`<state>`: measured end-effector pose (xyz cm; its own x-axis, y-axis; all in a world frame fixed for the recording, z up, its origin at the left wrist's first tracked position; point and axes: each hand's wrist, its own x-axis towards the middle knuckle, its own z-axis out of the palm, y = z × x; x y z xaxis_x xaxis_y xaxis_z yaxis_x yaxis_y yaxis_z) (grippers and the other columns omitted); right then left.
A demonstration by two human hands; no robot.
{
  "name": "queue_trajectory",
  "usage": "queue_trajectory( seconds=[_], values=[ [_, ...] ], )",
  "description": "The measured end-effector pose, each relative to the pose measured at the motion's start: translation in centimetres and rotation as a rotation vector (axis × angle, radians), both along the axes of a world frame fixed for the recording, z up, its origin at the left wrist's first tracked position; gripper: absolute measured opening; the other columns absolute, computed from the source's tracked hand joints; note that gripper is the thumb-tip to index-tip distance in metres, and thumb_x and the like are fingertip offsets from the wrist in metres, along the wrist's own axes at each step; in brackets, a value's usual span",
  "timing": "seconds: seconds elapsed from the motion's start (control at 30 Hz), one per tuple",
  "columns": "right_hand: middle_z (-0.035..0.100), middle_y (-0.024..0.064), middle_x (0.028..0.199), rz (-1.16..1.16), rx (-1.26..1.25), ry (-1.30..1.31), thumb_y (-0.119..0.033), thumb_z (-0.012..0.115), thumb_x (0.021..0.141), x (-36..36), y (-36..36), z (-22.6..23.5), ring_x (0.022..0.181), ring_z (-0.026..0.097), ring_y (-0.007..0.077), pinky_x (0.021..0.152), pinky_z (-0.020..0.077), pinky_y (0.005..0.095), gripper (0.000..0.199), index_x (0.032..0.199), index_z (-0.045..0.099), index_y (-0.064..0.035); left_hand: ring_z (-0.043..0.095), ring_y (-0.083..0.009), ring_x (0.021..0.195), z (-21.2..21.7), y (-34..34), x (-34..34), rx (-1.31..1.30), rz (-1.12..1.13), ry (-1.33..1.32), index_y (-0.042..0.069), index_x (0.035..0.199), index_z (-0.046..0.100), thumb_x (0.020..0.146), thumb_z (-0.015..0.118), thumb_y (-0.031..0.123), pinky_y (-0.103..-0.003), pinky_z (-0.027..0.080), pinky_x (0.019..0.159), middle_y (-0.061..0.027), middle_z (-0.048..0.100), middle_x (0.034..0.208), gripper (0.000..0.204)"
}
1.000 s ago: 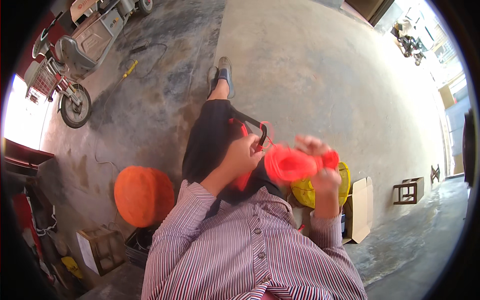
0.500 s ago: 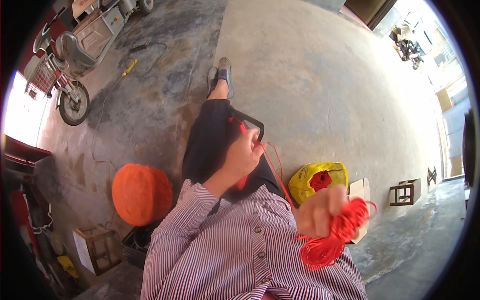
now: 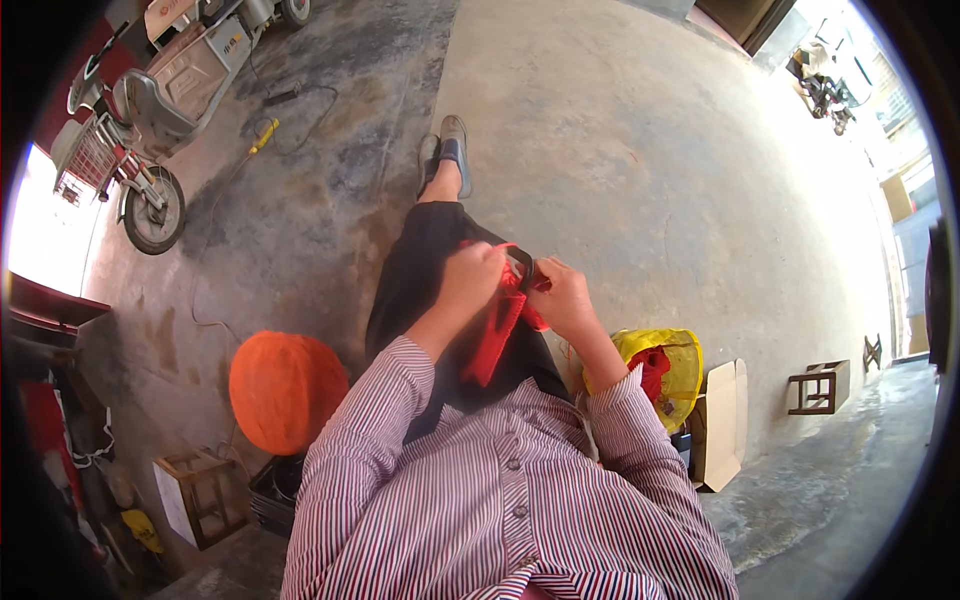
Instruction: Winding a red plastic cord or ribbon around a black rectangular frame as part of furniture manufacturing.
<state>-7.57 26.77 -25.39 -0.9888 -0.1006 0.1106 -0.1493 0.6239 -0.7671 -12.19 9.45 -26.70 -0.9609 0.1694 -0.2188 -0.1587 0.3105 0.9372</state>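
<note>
I sit with my legs in black trousers (image 3: pixel 420 290) stretched out over a concrete floor. My left hand (image 3: pixel 472 280) and my right hand (image 3: pixel 560 298) meet above my lap. Both are closed on a strip of red woven cord work (image 3: pixel 497 330) that hangs down between them, with a dark frame-like piece at its top. My striped shirt fills the lower part of the view. To my right a yellow bag (image 3: pixel 668 365) holds more red cord.
A large orange ball of cord (image 3: pixel 285 390) lies on the floor at my left, beside a small wooden stool (image 3: pixel 200 495). A cardboard box (image 3: pixel 722 420) and a wooden stool (image 3: pixel 820 385) stand at my right. A parked electric tricycle (image 3: pixel 150 120) is far left.
My right hand was out at my right side with a bundle of red cord half a second ago. It has come back to the lap and now meets my left hand on the cord work.
</note>
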Motion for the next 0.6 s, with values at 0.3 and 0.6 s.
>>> queue_trajectory(
  seconds=[0.3,0.6],
  values=[
    [0.065,0.01,0.104,0.008,-0.158,0.405,-0.006,0.072,0.079,2.3,1.2,3.9,0.096,0.064,0.0201,0.082,0.0516,0.0303,0.04,0.117,0.061,-0.0029,0.04,-0.0034,0.047,7.2,1.4,2.6,0.668,-0.07,-0.297,0.007,0.08,0.055,0.096,0.057,0.024,-0.021,0.025,0.04,0.0037,0.049,0.064,0.024],
    [0.054,0.0038,0.083,0.372,-1.589,-0.136,-0.037,0.054,0.094,10.1,7.7,7.7,0.08,0.054,0.0179,0.069,0.043,0.0322,0.037,0.111,0.05,-0.005,0.03,-0.0039,0.037,3.8,1.2,2.1,0.595,-0.001,-0.596,0.008,0.084,0.053,0.093,0.055,0.025,-0.021,0.021,0.036,-0.0081,0.061,0.069,0.019]
  ],
)
